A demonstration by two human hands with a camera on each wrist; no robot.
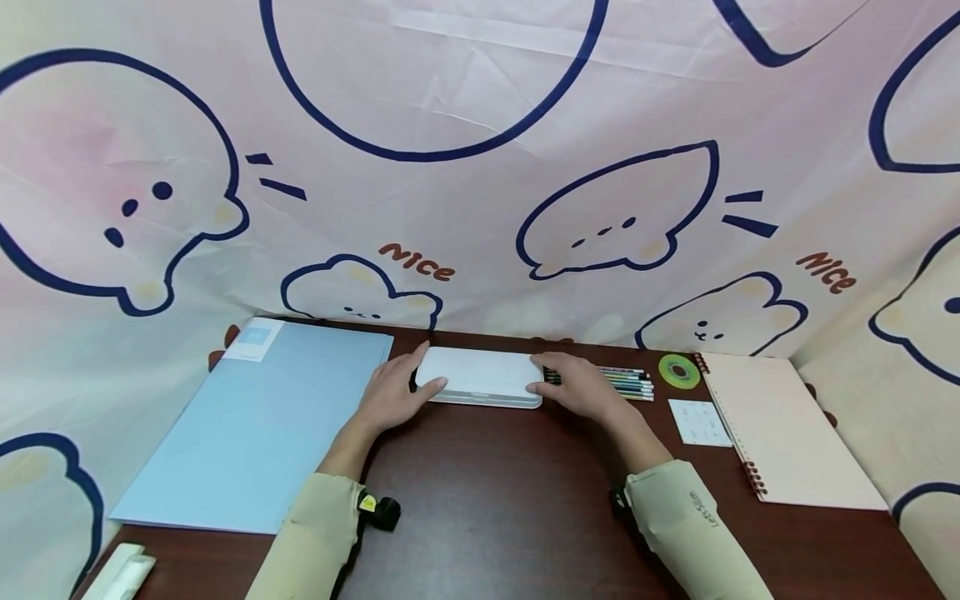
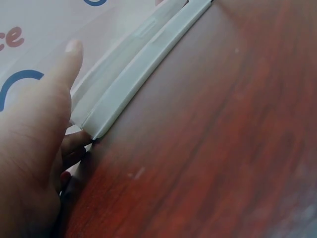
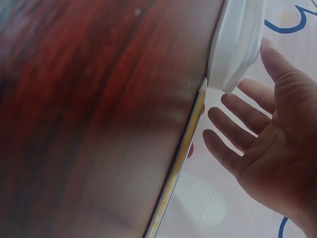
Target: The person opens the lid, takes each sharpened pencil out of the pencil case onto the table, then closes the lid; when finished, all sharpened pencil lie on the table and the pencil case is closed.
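A white, flat pencil case (image 1: 480, 375) lies near the back edge of the dark wooden table. At its left end my left hand (image 1: 393, 387) holds it, thumb across the front left corner and fingers behind. In the left wrist view, fingertips of the left hand (image 2: 34, 144) reach below the end of the case (image 2: 119, 94). My right hand (image 1: 577, 383) holds the right end between thumb and forefinger. The right wrist view shows the other fingers of this hand (image 3: 277, 134) spread past the end of the case (image 3: 235, 44). A pencil (image 3: 181, 148) points at that end.
Several pencils (image 1: 630, 383) lie right of the case, then a green tape roll (image 1: 678, 372), a small white sheet (image 1: 699, 422) and a spiral notebook (image 1: 787, 433). A light-blue folder (image 1: 262, 425) covers the left side. White wrapped packs (image 1: 120, 573) lie front left. Patterned cloth (image 1: 480, 208) hangs behind.
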